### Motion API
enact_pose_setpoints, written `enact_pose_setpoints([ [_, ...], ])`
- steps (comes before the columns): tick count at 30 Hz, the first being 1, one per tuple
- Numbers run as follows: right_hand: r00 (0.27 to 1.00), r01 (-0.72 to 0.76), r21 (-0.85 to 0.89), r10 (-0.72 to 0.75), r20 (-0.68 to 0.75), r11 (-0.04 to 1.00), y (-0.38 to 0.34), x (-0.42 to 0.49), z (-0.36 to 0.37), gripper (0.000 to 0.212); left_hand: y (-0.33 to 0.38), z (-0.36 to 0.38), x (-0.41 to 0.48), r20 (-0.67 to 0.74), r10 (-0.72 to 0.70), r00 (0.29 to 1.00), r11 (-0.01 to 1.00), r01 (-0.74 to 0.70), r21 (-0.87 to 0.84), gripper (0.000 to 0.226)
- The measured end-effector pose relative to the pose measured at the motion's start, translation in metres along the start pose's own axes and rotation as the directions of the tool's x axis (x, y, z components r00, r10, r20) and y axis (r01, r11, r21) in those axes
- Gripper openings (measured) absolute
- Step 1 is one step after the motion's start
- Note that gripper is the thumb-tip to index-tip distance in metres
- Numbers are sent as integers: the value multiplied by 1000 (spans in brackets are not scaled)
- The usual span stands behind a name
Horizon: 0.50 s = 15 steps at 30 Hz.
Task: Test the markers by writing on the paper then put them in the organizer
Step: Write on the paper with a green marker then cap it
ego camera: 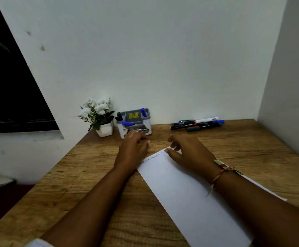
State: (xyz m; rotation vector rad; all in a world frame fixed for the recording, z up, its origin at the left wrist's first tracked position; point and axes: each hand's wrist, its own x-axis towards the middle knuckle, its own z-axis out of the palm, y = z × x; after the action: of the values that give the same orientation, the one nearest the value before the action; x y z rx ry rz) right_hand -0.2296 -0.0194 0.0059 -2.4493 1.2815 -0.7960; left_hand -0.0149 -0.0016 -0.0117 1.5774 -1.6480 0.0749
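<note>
Markers [197, 124] that wait for testing lie in a loose heap on the wooden table [91, 175], well to the right of the grey organizer [147, 120]; a few blue and dark ones [142, 112] already stand or lean inside it. In front of the organizer lies the white paper [189, 193], with one line of blue writing along its far edge. The left hand [133, 148] is just in front of the organizer with its fingers curled away from the camera, so I cannot tell if it holds something. The right hand [188, 154] has relaxed, slightly spread fingers and holds no marker, and its thumb touches the far edge of the paper. I judge the task is between two markers: the next move calls for a reach to the heap right of the organizer to take one and uncap it.
</note>
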Motion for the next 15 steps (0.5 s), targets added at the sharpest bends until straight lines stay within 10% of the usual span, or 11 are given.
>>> enact_pose_setpoints([
  [8,949,-314,-241,311,-50,918,40,41,-19,27,-6,4,6,140,30,990,999,-35,34,15],
  [15,950,-307,-308,310,-42,900,85,60,-22,34,-10,6,8,169,67,983,998,-67,-6,15],
])
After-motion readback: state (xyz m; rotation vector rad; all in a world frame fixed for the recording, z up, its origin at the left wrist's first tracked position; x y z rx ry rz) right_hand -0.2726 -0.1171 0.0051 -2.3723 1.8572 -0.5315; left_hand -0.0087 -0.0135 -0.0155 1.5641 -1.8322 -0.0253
